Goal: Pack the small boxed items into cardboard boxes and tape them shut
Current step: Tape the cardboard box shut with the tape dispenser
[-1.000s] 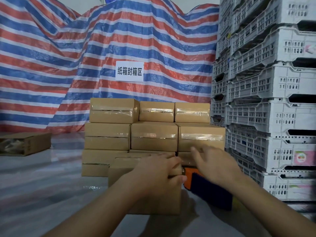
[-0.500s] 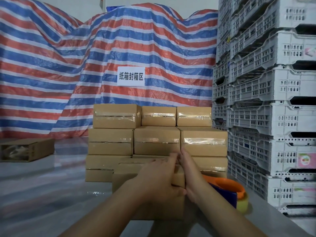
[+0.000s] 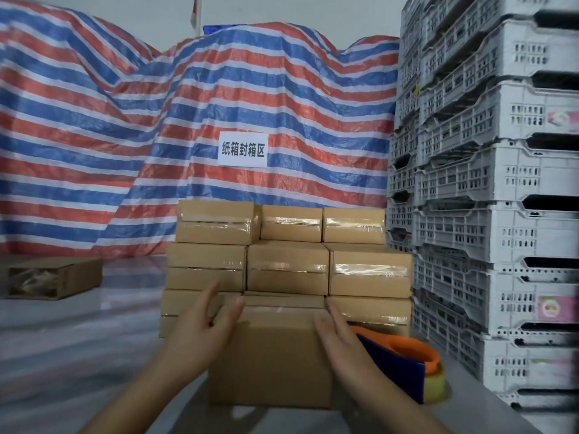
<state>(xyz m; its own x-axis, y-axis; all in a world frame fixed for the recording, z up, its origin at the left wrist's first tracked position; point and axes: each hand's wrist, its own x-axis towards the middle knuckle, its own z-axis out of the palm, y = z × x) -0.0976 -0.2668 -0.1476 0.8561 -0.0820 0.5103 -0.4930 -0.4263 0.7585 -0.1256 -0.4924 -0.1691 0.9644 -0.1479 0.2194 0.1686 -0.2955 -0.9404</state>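
Closed cardboard box (image 3: pixel 275 355) crosswise between flat left hand (image 3: pixel 203 327), right hand (image 3: pixel 338 336)

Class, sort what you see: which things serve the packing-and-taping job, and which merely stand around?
Job: near carton, left hand, right hand, tape dispenser, taped cartons.

Standing around: crates, tarpaulin, paper sign, open carton.

Left hand (image 3: pixel 205 324) open, fingers straight, palm facing inward toward right. Right hand (image 3: pixel 340 335) open, fingers straight, palm facing left. Both forearms extended forward, hands apart.
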